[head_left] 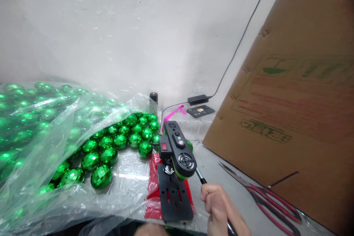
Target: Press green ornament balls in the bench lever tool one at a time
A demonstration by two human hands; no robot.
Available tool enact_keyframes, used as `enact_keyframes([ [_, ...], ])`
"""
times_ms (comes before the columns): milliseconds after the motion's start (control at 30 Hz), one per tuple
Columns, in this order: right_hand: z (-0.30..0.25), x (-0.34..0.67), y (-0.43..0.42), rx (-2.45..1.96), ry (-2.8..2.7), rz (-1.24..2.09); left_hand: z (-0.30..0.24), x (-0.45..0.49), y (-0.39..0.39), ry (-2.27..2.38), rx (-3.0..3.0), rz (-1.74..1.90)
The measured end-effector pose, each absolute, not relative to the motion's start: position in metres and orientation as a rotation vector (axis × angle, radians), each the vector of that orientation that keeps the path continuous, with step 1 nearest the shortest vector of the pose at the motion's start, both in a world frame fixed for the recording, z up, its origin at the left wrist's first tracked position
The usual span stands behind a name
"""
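My right hand [222, 210] is closed round a thin black-handled tool [201, 177] whose tip reaches under the head of a small black and green machine [178, 149]. The machine has a red switch and stands on a black slotted base plate [174, 197] over red sheet material. My left hand [151, 229] shows only as a sliver at the bottom edge, its fingers hidden. Several shiny green faceted balls [121, 136] lie on clear plastic just left of the machine.
A large clear plastic bag [35, 132] full of green balls fills the left. A cardboard box [293, 96] leans at the right, with red-handled scissors [265, 199] before it. A power adapter [197, 99], cable, small black panel [200, 111] and black cylinder [153, 99] sit by the white wall.
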State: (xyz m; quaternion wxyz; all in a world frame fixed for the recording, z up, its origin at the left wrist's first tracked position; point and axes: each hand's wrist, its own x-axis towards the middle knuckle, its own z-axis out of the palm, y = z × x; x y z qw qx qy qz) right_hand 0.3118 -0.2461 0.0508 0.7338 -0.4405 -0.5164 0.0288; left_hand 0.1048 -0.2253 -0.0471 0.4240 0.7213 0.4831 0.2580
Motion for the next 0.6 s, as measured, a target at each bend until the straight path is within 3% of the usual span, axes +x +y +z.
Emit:
enact_keyframes([
  [167,0.049,0.312,-0.245,-1.001,-1.134,0.067,-0.023,0.107,-0.122,1.407,2.007,1.057],
  [300,0.052,0.316,-0.243,-0.944,-1.214,-0.005,-0.017,0.129,-0.060,1.520,1.939,1.126],
  [433,0.055,0.319,-0.243,-0.908,-1.295,-0.037,-0.023,0.135,-0.060,1.491,1.799,1.174],
  [600,0.061,0.316,-0.243,-0.922,-1.264,0.007,-0.026,0.124,-0.113,1.421,1.354,1.230],
])
